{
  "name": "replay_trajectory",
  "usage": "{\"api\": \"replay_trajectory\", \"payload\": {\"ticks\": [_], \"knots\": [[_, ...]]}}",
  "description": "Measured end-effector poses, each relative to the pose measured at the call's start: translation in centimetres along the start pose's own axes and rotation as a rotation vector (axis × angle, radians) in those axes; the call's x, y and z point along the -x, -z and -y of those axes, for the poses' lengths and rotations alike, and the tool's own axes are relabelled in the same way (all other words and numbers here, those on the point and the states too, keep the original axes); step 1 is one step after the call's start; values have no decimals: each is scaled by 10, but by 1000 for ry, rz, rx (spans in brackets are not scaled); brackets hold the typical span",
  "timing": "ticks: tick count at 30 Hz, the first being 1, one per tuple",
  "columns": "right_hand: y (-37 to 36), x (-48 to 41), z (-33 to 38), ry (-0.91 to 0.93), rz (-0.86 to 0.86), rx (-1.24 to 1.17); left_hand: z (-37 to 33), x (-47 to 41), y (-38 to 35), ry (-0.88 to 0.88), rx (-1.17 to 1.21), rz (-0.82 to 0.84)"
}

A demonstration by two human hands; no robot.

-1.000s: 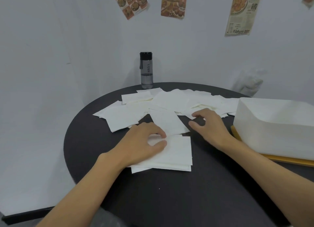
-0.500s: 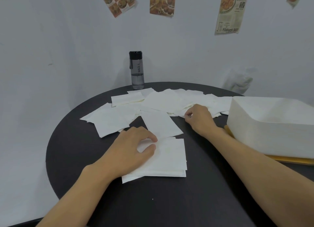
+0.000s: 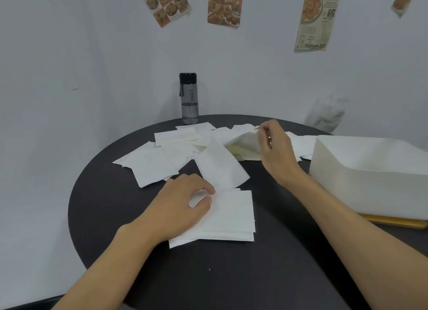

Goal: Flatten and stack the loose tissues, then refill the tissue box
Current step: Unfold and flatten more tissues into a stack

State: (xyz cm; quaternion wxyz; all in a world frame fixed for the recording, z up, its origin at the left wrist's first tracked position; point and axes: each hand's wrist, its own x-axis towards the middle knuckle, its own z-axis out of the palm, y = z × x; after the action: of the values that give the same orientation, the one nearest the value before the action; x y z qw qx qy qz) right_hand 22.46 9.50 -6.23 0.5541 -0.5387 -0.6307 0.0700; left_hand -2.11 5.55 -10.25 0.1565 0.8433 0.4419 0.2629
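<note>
Right hand (image 3: 273, 147) pinches one tissue (image 3: 245, 140), lifted off loose tissues (image 3: 150, 166) left of tissue box (image 3: 370, 170); left hand (image 3: 183, 200), fingers curled, pins stack (image 3: 234, 214). Likely risks: clinging neighbours dragged along, thin sheet tearing.

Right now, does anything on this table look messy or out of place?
Yes: loose tissues lie scattered and overlapping across the far side of the table. One tilted tissue overlaps the far edge of the stack, whose lowest sheet juts out at the near left corner.
</note>
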Motion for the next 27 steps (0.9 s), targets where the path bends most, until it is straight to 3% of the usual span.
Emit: {"api": "replay_trajectory", "payload": {"ticks": [7,10,17,23,27], "knots": [[17,-3,29,41,-225,-266,-6,3,2,5,-14,-39],[25,-6,36,-47,-311,-412,-7,3,2,-3,-15,-103],[16,-1,45,-233,-112,-711,-12,-5,14,174,428,-446],[1,8,53,-325,29,-775,-25,-5,24,122,815,-478],[-4,11,52,-323,79,-718,-29,-3,24,129,832,-563]]}}
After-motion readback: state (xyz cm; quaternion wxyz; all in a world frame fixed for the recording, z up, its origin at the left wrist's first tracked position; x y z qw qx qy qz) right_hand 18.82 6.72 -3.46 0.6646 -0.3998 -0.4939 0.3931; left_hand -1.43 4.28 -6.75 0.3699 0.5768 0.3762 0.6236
